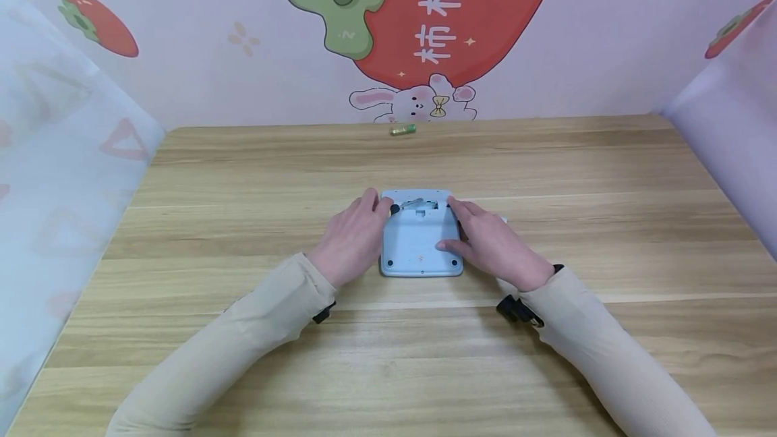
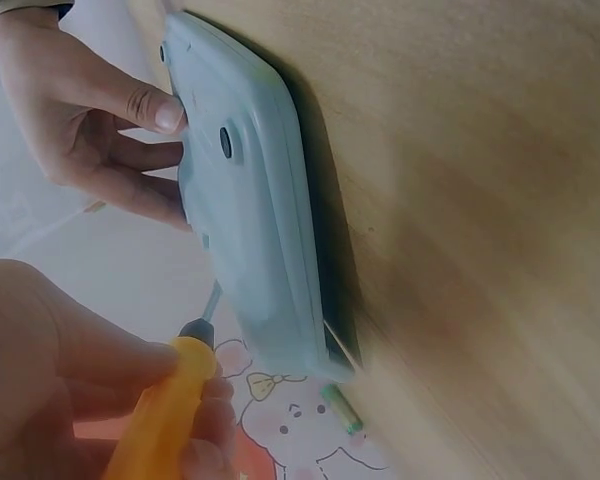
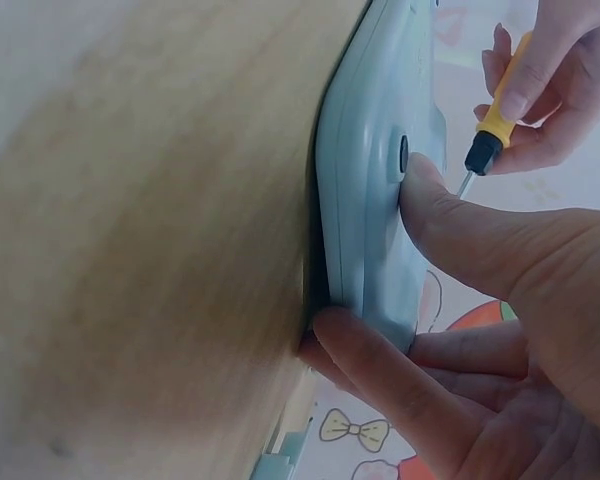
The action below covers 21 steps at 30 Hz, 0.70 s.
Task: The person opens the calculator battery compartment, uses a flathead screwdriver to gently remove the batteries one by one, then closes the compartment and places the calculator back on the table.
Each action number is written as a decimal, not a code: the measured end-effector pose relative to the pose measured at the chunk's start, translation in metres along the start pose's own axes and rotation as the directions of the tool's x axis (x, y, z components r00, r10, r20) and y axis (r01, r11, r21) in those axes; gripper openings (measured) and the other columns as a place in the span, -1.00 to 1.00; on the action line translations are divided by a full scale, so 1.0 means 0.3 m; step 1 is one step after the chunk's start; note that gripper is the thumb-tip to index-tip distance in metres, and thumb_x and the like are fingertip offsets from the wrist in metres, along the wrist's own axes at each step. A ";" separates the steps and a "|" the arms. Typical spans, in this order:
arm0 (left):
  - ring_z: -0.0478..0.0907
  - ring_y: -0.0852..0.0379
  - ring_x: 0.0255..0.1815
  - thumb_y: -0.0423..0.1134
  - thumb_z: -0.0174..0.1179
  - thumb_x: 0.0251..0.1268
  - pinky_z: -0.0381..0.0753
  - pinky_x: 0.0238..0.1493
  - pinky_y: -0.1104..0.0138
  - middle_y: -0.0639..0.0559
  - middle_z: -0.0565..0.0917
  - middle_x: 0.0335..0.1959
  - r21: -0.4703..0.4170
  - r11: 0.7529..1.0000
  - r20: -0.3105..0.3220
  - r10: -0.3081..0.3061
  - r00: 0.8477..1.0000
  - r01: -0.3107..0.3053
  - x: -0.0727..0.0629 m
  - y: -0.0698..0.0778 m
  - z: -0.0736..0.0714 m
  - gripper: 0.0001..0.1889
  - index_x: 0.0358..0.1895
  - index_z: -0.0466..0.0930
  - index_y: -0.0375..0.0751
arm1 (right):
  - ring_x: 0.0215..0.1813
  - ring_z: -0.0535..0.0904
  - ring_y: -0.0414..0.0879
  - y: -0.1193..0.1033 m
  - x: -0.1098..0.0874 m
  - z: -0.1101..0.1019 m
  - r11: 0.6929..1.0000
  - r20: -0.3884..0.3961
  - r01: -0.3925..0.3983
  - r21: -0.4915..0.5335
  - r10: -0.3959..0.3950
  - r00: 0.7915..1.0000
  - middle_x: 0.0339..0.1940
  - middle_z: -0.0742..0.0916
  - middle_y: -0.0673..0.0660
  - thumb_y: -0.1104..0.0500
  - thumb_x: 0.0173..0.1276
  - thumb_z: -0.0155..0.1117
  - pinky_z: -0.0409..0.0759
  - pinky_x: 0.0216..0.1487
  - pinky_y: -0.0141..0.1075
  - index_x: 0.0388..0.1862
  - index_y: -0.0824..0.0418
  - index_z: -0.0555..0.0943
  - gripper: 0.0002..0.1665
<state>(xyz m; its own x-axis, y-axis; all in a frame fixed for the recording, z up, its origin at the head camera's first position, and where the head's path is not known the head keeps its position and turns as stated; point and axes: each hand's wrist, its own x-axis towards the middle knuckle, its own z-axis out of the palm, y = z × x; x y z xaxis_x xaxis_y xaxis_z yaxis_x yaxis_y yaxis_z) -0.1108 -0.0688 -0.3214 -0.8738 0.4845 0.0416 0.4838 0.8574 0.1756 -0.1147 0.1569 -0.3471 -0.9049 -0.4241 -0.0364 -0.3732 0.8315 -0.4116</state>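
Note:
A light blue calculator [image 1: 421, 241] lies back side up on the table, with dark round feet near its corners and an opened recess at its far end. My left hand [image 1: 355, 238] grips a yellow-handled screwdriver [image 2: 170, 400]. The metal shaft slants across the recess; its tip is hard to make out. My right hand [image 1: 494, 245] holds the calculator's right side, thumb on the back and fingers at the edge, as the right wrist view shows. Screwdriver and left hand [image 3: 570, 90] appear beyond the calculator there.
A small green battery [image 1: 403, 130] lies at the table's far edge, before the printed backdrop [image 1: 243, 86]. A pale blue piece [image 3: 275, 466] shows beyond the right hand, mostly hidden. Wood-grain tabletop [image 1: 243, 174] surrounds the calculator.

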 end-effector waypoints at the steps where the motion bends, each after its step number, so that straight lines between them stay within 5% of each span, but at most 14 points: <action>1: 0.37 0.07 -0.40 -0.46 0.11 0.24 0.39 -0.58 0.44 -0.12 0.41 -0.22 0.005 1.000 0.001 -0.001 1.000 0.001 0.000 0.000 0.000 -0.62 0.14 0.45 -0.37 | 0.24 0.49 0.24 0.000 0.000 0.000 1.000 0.000 0.000 0.000 0.000 1.000 0.27 0.49 0.46 0.04 0.25 0.38 0.47 0.22 0.02 0.41 0.49 0.17 -0.05; 21: 0.32 -0.02 -0.30 -0.53 0.15 0.11 0.38 -0.34 0.33 -0.16 0.44 -0.23 0.023 0.999 -0.103 -0.021 0.994 0.024 -0.006 -0.027 0.006 -0.61 0.07 0.49 -0.47 | 0.26 0.48 0.23 0.000 -0.003 -0.001 1.000 0.008 -0.001 -0.001 0.001 1.000 0.29 0.47 0.44 0.04 0.26 0.37 0.46 0.23 0.01 0.42 0.48 0.16 -0.05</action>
<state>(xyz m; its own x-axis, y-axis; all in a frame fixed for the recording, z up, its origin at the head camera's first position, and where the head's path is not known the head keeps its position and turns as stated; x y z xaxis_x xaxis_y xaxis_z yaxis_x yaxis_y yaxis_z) -0.1131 -0.0763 -0.3246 -0.8842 0.4459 0.1390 0.4641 0.8724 0.1535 -0.1141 0.1574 -0.3468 -0.9037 -0.4259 -0.0441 -0.3723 0.8323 -0.4107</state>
